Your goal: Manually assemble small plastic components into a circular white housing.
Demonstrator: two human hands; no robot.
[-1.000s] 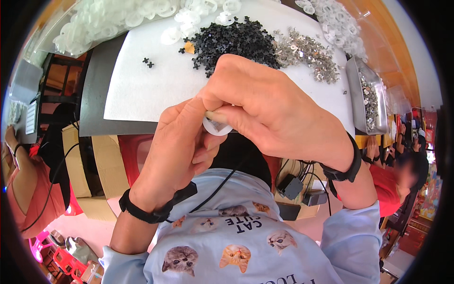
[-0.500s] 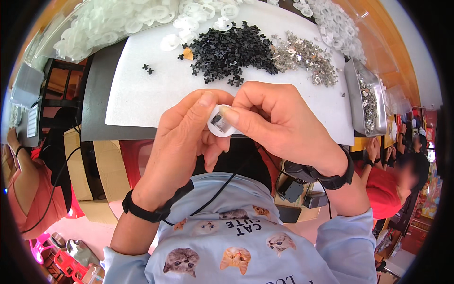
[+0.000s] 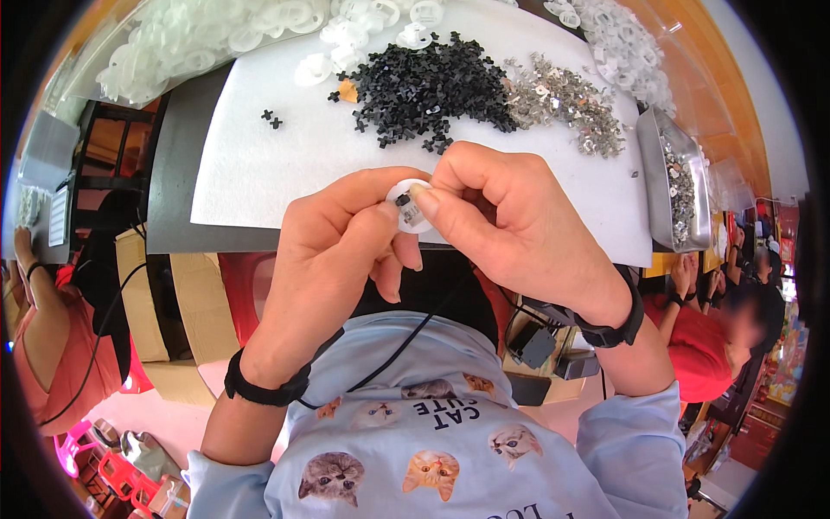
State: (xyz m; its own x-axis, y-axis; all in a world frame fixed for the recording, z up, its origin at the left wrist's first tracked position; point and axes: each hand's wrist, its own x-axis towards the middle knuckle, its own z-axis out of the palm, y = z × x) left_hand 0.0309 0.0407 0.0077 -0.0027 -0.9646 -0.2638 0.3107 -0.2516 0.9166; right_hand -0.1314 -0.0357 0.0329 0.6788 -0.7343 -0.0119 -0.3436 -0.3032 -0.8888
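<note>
Above the near edge of the white sheet, both hands meet on a small round white plastic piece (image 3: pixel 409 222) with a black part (image 3: pixel 403 200) set in its face. My left hand (image 3: pixel 333 251) is closed, gripping the disc's left rim between thumb and fingers. My right hand (image 3: pixel 506 216) is closed too, its thumb pressed on the disc's face near the black part; whatever lies under that thumb is hidden. Beyond the hands lies a heap of small black cross-shaped pieces (image 3: pixel 428 91), and right of it a pile of small metal pieces (image 3: pixel 566 99).
Clear bins of white discs (image 3: pixel 207 43) stand at the far left and far right. A metal tray (image 3: pixel 650 173) of small parts sits at the right edge of the white sheet (image 3: pixel 251 164). Two stray black crosses (image 3: pixel 271 119) lie leftward. Other people sit on both sides.
The disc has tilted and moved slightly up and right in my fingers. My left thumb has slid lower on its rim, and my right thumb has shifted, showing more of the black part.
</note>
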